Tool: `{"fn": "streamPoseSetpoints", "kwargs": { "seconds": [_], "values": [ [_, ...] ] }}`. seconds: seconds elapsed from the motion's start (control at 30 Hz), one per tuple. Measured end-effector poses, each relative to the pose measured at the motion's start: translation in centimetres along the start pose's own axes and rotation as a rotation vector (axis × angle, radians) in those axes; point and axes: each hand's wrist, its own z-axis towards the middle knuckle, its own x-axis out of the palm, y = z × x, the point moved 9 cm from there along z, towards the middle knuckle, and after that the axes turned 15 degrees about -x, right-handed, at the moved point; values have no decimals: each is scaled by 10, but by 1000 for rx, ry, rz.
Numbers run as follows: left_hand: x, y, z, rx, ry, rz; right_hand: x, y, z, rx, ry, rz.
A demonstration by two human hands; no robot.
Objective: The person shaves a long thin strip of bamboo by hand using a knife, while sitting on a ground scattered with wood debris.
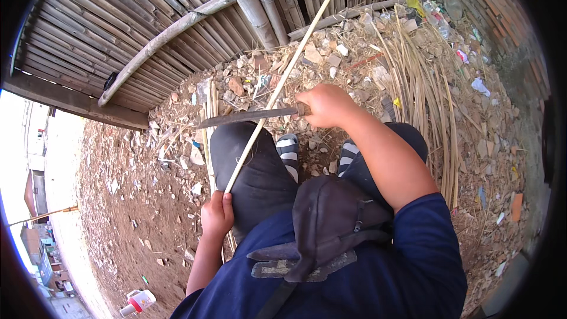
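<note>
My left hand (pixel 217 215) is closed round the lower end of a long pale bamboo strip (pixel 287 71), which slants up and away to the right over my left thigh. My right hand (pixel 326 106) grips the handle of a machete (pixel 248 117). Its dark blade points left and crosses the strip at about knee height, seemingly against it. A thin curled shaving (pixel 248 155) hangs by the strip below the blade. More pale strips (pixel 209 136) lean beside my left leg, partly hidden by it.
A bundle of long split strips (pixel 422 94) lies on the ground to my right. Rubble and litter cover the soil. A bamboo wall (pixel 112 29) with poles rises ahead, and a brick wall (pixel 502 18) stands at the right. A white and red jug (pixel 139 302) lies behind at the left.
</note>
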Motion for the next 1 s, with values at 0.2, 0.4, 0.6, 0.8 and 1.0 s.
{"fn": "streamPoseSetpoints", "kwargs": {
  "seconds": [0.2, 0.4, 0.6, 0.8, 1.0],
  "values": [
    [-6, -4, 5, -11, 81, -3, 1, -67, -1, 214, -101, 256],
    [-4, -2, 4, -35, 289, -137, -5, 1, -2, 56, 43, 83],
    [0, -3, 8, -28, 296, -74, 8, -45, 4, 151, -69, 320],
    [2, 2, 2, 0, 201, -3, 19, 4, 7, 29, 56, 100],
    [0, -3, 6, 23, 197, -40, 18, -80, 0, 281, -100, 268]
  ]
}}
